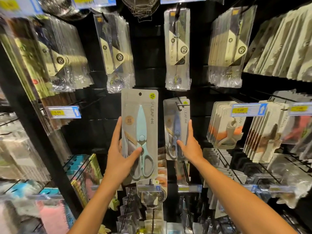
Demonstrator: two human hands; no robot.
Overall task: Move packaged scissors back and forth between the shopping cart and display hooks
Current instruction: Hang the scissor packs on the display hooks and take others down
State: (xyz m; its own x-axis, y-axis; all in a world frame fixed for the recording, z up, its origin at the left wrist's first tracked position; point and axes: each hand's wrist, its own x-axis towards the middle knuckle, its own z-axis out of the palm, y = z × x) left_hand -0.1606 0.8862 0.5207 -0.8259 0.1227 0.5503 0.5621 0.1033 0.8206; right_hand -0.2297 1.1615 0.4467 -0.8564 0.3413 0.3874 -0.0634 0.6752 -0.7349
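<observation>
My left hand (120,157) grips a grey card pack of light blue scissors (141,132), thumb across the front, fingers behind its left edge. The pack stands upright in front of the black display wall, off any hook, its hang hole free at the top. To its right a second pack with darker blue scissors (176,130) hangs on a display hook (181,104). My right hand (190,145) holds the lower part of that hanging pack, thumb on the front, index finger along its right edge. No shopping cart is in sight.
Clear bags of utensils (178,48) hang in rows above. Peeler packs (226,125) and other carded goods hang to the right behind a blue price tag (249,109). Another price tag (64,112) sticks out at left. More hooks and packs fill the rows below.
</observation>
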